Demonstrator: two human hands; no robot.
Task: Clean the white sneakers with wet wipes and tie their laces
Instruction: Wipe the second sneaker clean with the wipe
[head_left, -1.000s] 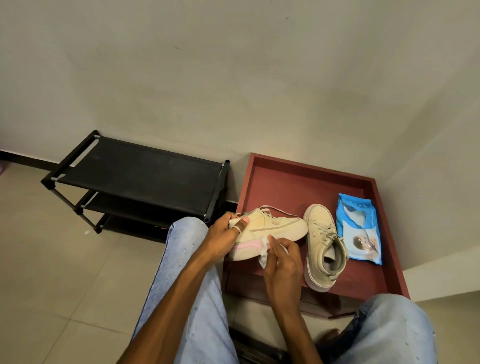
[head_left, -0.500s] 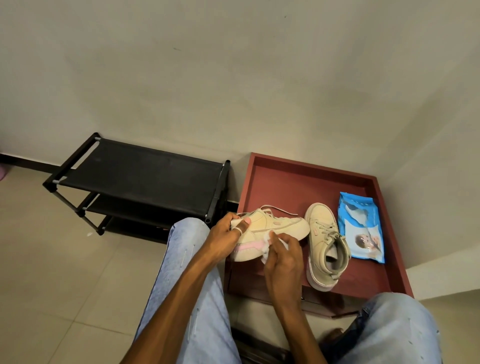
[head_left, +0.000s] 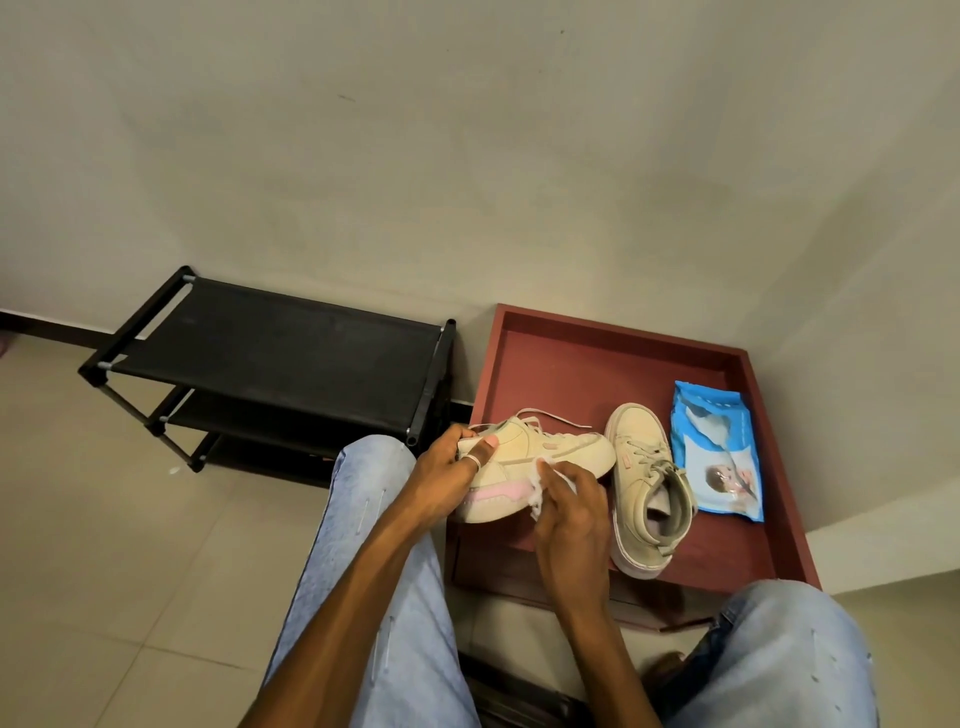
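My left hand grips the heel end of a cream-white sneaker with a pink sole patch, holding it on its side above the left of the red tray. My right hand pinches a crumpled white wet wipe against the sneaker's side near the sole. A loose lace trails off the held sneaker's top. The second sneaker stands upright on the tray, toe pointing away, laces loose. A blue pack of wet wipes lies flat at the tray's right.
A black two-tier shoe rack stands against the wall left of the tray. My knees in light blue jeans frame the bottom of the view. Pale floor tiles stretch out to the left, and walls close in behind and at the right.
My right hand with the wipe has shifted slightly along the sneaker's side. The left hand keeps its grip on the heel; the other sneaker and the pack have not moved.
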